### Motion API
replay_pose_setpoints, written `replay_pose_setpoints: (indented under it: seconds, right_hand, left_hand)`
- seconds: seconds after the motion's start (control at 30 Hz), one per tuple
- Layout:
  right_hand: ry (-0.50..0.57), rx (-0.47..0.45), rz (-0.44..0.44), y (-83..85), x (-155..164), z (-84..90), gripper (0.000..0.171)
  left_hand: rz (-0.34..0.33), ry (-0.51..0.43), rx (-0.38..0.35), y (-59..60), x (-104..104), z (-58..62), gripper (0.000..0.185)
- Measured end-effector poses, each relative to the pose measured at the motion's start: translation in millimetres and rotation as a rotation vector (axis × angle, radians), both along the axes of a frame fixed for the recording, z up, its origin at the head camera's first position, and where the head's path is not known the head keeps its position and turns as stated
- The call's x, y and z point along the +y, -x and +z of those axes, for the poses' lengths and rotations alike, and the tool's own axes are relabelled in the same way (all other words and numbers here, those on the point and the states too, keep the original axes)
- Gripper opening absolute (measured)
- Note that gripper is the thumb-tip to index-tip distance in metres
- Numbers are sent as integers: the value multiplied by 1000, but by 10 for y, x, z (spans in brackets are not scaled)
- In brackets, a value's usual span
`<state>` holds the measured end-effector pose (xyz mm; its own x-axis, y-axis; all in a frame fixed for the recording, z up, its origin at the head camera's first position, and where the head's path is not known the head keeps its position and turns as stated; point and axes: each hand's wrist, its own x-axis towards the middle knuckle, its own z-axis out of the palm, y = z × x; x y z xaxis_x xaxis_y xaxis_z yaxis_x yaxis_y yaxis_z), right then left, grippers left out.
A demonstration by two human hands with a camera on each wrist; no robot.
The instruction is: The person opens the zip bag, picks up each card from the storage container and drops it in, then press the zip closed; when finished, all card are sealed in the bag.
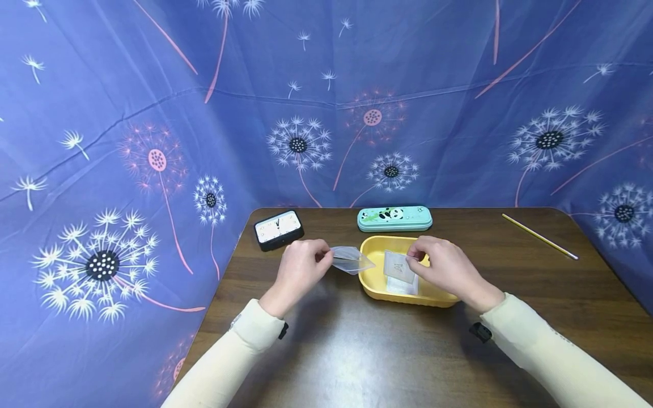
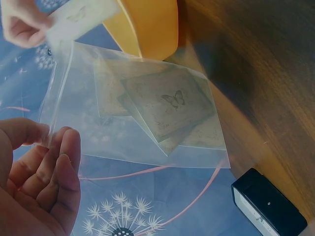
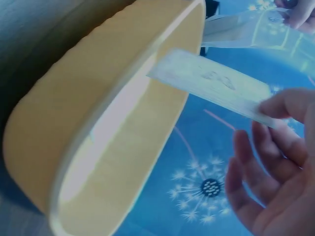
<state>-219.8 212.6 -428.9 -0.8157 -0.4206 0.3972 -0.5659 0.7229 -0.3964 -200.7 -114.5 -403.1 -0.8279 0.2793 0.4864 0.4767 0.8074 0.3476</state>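
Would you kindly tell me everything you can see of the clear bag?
The clear bag looks like see-through plastic, roughly rectangular, with a ridged strip along the gripped edge. The left hand pinches that edge, holding it above the table near the yellow tub. Inside lie several overlapping cards, one showing a butterfly.

A black clock (image 1: 279,229) is sitting at the far left of the table (image 1: 352,357), a mint pencil case (image 1: 394,219) is lying near the far edge, and a yellow pencil (image 1: 539,236) is lying slanted on the right. Blue dandelion cloth (image 1: 439,73) is hanging behind.
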Motion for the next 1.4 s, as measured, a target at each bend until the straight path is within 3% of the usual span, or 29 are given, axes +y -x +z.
replay_pose_setpoints:
  seconds: [0.17,0.3,0.47,0.63,1.07,1.4]
  right_hand:
    - [138,197,28,-74,-89,117,16]
    - [261,338,109,-123,-185,227,13]
    - [375,434,238,-196,-331,321,5]
    - [402,495,332,-237,-468,303,5]
    - [218,541,289,-177,-639,-22,7]
    - [137,413,192,-136,-755,-224,6]
  left_hand:
    - [-4,-4,6,4,1,4,12]
    - [-6,-5,6,6,-2,7,12]
    - [-8,-9,16,17,-13,-5,11]
    - [-10,-7,27,41,-28,-28,12]
    - [-18,-10,16,36,-29,-42,11]
    - [-21,-7,10,30,-26,-55,10]
